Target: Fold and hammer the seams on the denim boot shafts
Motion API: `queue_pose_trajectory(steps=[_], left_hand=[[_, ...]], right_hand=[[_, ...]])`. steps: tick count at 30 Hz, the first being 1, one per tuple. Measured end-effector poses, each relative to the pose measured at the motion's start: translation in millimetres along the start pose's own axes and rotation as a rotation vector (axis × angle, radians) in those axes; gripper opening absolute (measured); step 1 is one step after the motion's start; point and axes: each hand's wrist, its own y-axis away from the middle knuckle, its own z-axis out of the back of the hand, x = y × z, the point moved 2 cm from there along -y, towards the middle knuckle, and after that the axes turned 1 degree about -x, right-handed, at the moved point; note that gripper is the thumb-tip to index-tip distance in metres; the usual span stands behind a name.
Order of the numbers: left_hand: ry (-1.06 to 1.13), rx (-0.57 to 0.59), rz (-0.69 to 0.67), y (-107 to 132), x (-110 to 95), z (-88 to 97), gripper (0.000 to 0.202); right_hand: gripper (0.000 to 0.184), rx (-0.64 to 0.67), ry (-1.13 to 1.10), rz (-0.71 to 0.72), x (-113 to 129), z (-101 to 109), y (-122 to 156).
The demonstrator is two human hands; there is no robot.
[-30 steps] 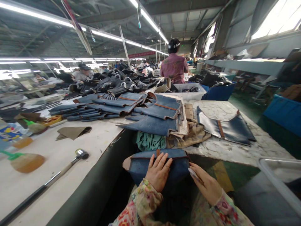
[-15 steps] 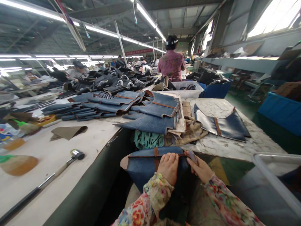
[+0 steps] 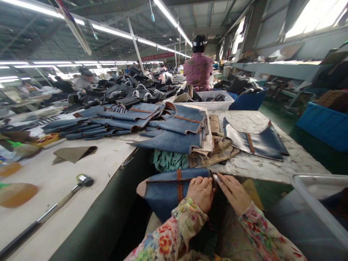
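Blue workpiece (image 3: 163,199); bin (image 3: 250,101) of dark pieces (image 3: 240,86)

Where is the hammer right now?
In the head view, the hammer lies on the pale tabletop at lower left, its head below the folded brown piece and right of the nearest orange bottle.

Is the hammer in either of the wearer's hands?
No, the hammer lies on the pale tabletop, while the left hand is on the blue piece and the right hand is near its right end.

Blue piece (image 3: 163,197) partly behind hands (image 3: 201,193)
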Motion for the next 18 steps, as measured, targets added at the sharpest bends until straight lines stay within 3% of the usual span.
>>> queue_pose_trajectory(steps=[7, 14, 18], left_hand=[[0.029, -0.034, 0.023, 11.1, 5.9, 6.5, 0.035], [0.017, -0.053, 0.045, 16.2, 15.0, 10.7, 0.032], [-0.006, -0.053, 0.069, 21.4, 22.5, 17.7, 0.031]], right_hand=[[0.034, -0.074, 0.306, 0.227, 38.0, 19.4, -4.6], [0.031, -0.013, 0.290, 0.287, 21.5, -15.5, 2.5], [0.031, 0.023, 0.312, 0.291, 34.2, -23.1, -5.8]])
